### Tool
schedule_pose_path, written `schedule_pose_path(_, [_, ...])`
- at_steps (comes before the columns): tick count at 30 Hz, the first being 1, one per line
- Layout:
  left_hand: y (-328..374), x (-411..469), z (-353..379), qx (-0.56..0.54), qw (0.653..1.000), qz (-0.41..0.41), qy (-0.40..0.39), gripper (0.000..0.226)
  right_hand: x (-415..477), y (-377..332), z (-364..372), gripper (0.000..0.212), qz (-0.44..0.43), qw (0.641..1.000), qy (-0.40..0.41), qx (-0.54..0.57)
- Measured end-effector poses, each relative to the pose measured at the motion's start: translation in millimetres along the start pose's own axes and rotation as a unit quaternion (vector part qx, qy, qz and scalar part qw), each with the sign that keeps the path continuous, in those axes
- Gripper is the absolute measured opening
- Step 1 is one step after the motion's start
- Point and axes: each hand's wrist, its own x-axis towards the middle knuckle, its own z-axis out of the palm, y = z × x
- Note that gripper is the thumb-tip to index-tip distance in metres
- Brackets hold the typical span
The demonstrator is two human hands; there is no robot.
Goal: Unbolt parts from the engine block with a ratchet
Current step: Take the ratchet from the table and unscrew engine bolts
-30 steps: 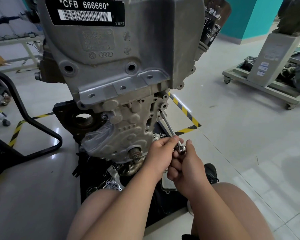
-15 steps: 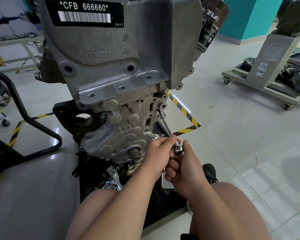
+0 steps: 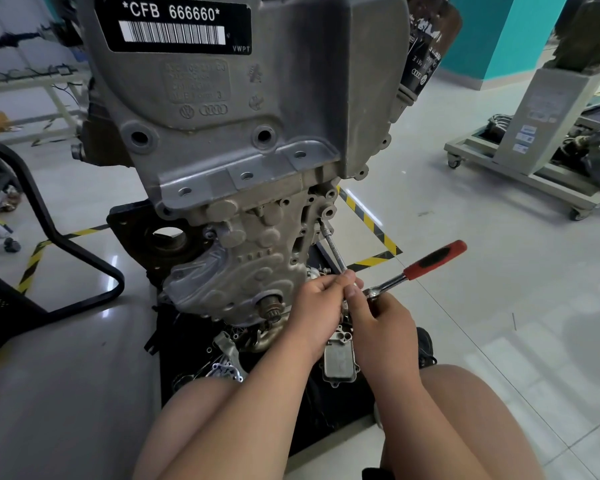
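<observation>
Both hands meet at the near right of the engine block [image 3: 257, 133], upright on the floor [image 3: 482, 323]: the left hand [image 3: 321, 306] pinches the extension bar [image 3: 333, 249], the right hand [image 3: 378, 317] grips the ratchet [image 3: 416, 270] head (red handle pointing far right). Should the bar tilt under load, its far end could slip free.
</observation>
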Motion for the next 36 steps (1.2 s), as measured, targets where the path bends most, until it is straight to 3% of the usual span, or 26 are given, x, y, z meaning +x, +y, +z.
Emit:
schedule_pose_path(6, [2.4,-1.0,0.0,-0.013,1.000,-0.007,-0.019,0.036,0.4,3.4,0.2,0.040,-0.032,0.996,0.036,0.070])
schedule_pose_path(10, [4.5,-2.5,-1.2,-0.006,1.000,0.000,-0.015,0.030,1.8,6.4,5.0,0.048,0.026,0.992,-0.006,0.121])
schedule_pose_path(14, [3.4,-2.2,-2.7,0.001,1.000,0.000,-0.026,0.039,2.3,3.9,7.4,0.060,0.100,0.977,-0.060,0.177])
schedule_pose_path(19, [3.2,-3.6,-3.2,0.003,0.999,-0.021,-0.050,0.034,4.8,-2.1,10.0,0.074,0.256,0.911,-0.109,0.306])
schedule_pose_path(28, [0.9,-1.8,-2.7,-0.003,0.999,-0.019,-0.031,0.034,2.8,-4.7,10.1,0.075,0.273,0.868,-0.150,0.386])
schedule_pose_path(32, [-2.6,-0.9,-0.7,-0.016,1.000,-0.018,-0.016,0.031,2.2,-3.2,10.1,0.067,0.270,0.877,-0.163,0.363])
schedule_pose_path(36, [-4.7,1.8,1.5,-0.017,1.000,-0.001,-0.001,0.029,2.4,-4.0,8.4,0.060,0.219,0.924,-0.122,0.289])
